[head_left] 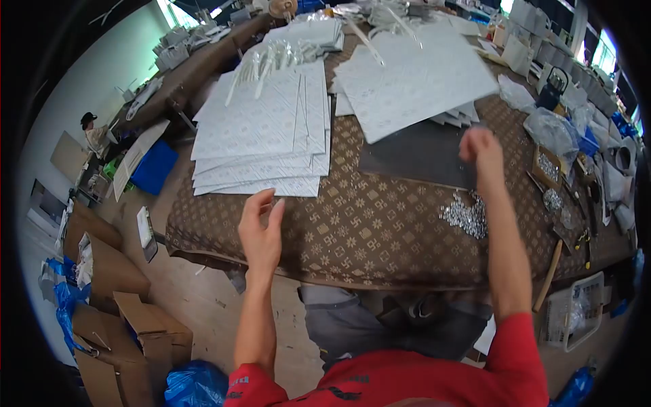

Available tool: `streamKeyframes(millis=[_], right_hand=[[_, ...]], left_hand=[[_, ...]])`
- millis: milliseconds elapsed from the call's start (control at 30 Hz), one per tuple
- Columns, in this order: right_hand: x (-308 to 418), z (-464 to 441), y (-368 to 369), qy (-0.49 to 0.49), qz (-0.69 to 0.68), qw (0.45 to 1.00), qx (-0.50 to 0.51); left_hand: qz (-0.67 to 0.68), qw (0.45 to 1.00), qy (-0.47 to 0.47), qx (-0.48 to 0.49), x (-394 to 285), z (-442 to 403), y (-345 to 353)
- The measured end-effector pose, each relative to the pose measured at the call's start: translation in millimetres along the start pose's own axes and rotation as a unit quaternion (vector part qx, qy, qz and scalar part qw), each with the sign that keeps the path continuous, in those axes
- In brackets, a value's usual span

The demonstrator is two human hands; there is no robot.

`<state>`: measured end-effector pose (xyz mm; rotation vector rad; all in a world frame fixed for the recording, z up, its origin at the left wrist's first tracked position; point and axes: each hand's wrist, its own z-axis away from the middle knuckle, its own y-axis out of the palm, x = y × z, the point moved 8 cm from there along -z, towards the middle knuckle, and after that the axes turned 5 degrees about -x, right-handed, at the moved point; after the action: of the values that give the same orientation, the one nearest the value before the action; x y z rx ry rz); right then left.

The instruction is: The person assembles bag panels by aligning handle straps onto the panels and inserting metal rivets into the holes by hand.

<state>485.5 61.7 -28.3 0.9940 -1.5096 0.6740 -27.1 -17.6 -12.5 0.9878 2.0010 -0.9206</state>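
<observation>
My left hand (263,220) hovers at the front edge of a stack of white patterned sheets (261,129), thumb and fingers apart and nothing between them. My right hand (483,146) is at the right end of a flat dark board (413,152), its fingers curled and slightly blurred. Whether they grip the board's edge or something small is hidden. A large white sheet (413,81) slants over the back of the dark board, with more white sheets under it. Below my right hand, beside the forearm, lies a pile of small shiny metal pieces (464,214).
A brown patterned cloth (352,230) covers the table. Clear plastic strips (274,61) lie on the left stack. At right are a small box of metal pieces (546,166), a wooden-handled tool (548,275) and a white basket (575,312). Cardboard boxes (112,264) stand on the floor; a person (98,139) sits far left.
</observation>
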Motion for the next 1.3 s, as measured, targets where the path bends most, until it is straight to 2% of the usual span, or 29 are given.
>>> streamKeyframes(millis=[33, 67, 100, 167, 233, 267, 333, 367, 467, 633, 733, 767, 833, 900, 1000, 1067, 1100, 1167, 1200, 1267, 1300], right_hand=[[1, 44, 13, -0.011, 0.013, 1.0, 0.008], [-6, 72, 16, -0.03, 0.038, 0.997, 0.058], [-7, 103, 19, -0.018, 0.043, 0.997, 0.065], [-2, 154, 18, 0.001, 0.063, 0.995, 0.075], [-2, 186, 8, 0.004, 0.074, 0.994, 0.082], [-4, 197, 2, 0.001, 0.088, 0.993, 0.079], [-13, 209, -4, -0.003, 0.096, 0.991, 0.089], [-21, 210, -12, 0.003, 0.083, 0.994, 0.077], [-33, 207, -27, 0.019, 0.06, 0.997, 0.051], [-36, 204, -21, 0.022, 0.064, 0.996, 0.064], [-36, 205, -25, 0.021, 0.077, 0.995, 0.066], [-35, 206, -25, 0.016, 0.081, 0.994, 0.07], [-33, 208, -22, 0.006, 0.088, 0.993, 0.079], [-30, 210, -7, 0.036, 0.039, 0.993, 0.109], [-23, 214, 33, 0.097, -0.052, 0.979, 0.173], [-23, 212, 60, 0.165, -0.113, 0.966, 0.163], [-24, 209, 63, 0.17, -0.113, 0.966, 0.16], [-33, 207, 67, 0.149, 0.019, 0.971, 0.188], [-37, 206, 66, 0.141, 0.087, 0.966, 0.198], [-36, 206, 57, 0.13, 0.104, 0.972, 0.166], [-32, 209, 47, 0.11, 0.12, 0.977, 0.141]], left_hand=[[-0.051, 0.998, 0.031, 0.027, 6, -13, 15], [-0.104, 0.991, 0.06, 0.056, 12, -25, 33], [-0.104, 0.991, 0.066, 0.057, 21, -42, 46], [-0.182, 0.956, 0.221, 0.071, 19, -75, 81], [-0.248, 0.929, 0.267, 0.065, 36, -107, 110], [-0.256, 0.927, 0.266, 0.063, 41, -117, 120], [-0.374, 0.896, 0.232, 0.057, 60, -134, 133], [-0.379, 0.895, 0.23, 0.05, 63, -140, 131], [-0.425, 0.889, 0.134, 0.101, 90, -149, 136], [-0.455, 0.87, 0.126, 0.142, 97, -158, 130], [-0.45, 0.875, 0.165, 0.07, 67, -171, 94], [-0.45, 0.874, 0.169, 0.073, 48, -164, 88], [-0.378, 0.888, 0.263, 0.0, -10, -130, 54], [-0.346, 0.893, 0.288, 0.016, -58, -75, 37], [-0.202, 0.917, 0.336, 0.071, -97, 27, 34], [-0.167, 0.915, 0.288, 0.228, -97, 95, 56], [-0.094, 0.92, 0.285, 0.252, -100, 128, 65], [0.019, 0.906, 0.221, 0.362, -104, 178, 83], [0.027, 0.902, 0.217, 0.372, -101, 182, 81], [0.011, 0.893, 0.153, 0.423, -72, 190, 77], [-0.042, 0.917, 0.183, 0.353, -47, 178, 56]])
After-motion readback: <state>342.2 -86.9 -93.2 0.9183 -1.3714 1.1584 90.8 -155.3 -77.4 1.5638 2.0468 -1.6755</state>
